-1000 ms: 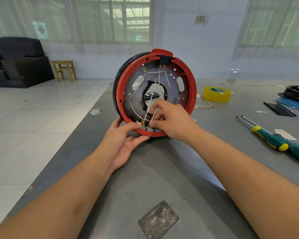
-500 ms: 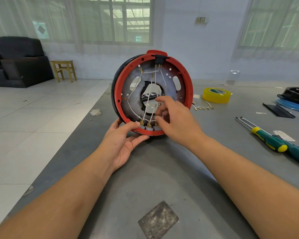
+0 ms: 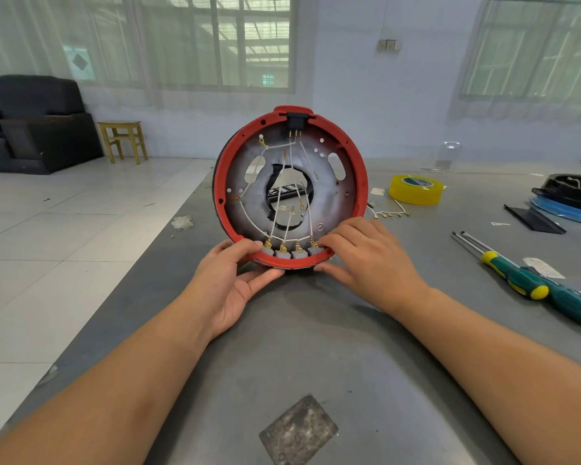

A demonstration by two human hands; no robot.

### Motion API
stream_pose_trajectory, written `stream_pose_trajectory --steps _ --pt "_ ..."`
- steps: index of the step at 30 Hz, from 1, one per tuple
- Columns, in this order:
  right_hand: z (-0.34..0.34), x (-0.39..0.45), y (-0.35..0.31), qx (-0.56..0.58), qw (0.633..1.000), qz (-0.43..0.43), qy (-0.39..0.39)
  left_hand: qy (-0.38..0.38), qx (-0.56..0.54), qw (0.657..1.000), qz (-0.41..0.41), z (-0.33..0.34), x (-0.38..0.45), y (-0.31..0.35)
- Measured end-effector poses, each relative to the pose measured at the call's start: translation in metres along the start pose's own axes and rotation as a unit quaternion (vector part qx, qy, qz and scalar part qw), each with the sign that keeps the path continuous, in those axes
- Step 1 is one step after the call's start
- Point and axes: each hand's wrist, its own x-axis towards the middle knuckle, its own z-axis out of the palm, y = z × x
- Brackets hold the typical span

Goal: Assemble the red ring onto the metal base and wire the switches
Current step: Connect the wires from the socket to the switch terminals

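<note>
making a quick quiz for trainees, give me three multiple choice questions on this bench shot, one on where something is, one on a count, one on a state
1. Where does the yellow tape roll lie?
A. on the table, right of the red ring
B. on the wooden stool
C. inside the ring

2. How many grey switches sit in a row at the ring's bottom?
A. two
B. four
C. six

3. How does the metal base stand?
A. flat on the table
B. hanging from a hook
C. upright on its edge, held by both hands

Answers:
1 A, the tape rests on the grey table beyond the right hand.
2 B, four grey blocks with brass terminals show.
3 C, the left hand and right hand grip its lower rim.
</note>
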Motion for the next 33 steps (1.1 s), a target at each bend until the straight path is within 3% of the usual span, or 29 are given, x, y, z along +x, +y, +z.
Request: stream_pose_trajectory --steps 15,24,28,30,33 --pt "0.002 0.002 -0.013 0.0 1.0 0.022 -0.015 -0.057 0.073 0.995 -0.032 0.009 -0.009 -0.006" --pt "0.003 0.004 -0.016 -0.009 1.0 0.021 -0.013 -0.056 0.033 0.998 0.026 0.019 0.0 -0.018" --pt "0.0 0.002 -0.015 0.052 0.998 0.012 -0.02 -0.049 0.02 0.998 0.044 0.017 0.001 -0.018" --pt "-0.004 -0.003 -0.01 0.085 0.996 0.033 0.0 -0.042 0.029 0.998 0.047 0.019 0.002 -0.017" --pt "-0.009 -0.013 0.001 0.137 0.981 0.136 0.036 -0.028 0.037 0.998 0.045 0.022 0.001 -0.017"
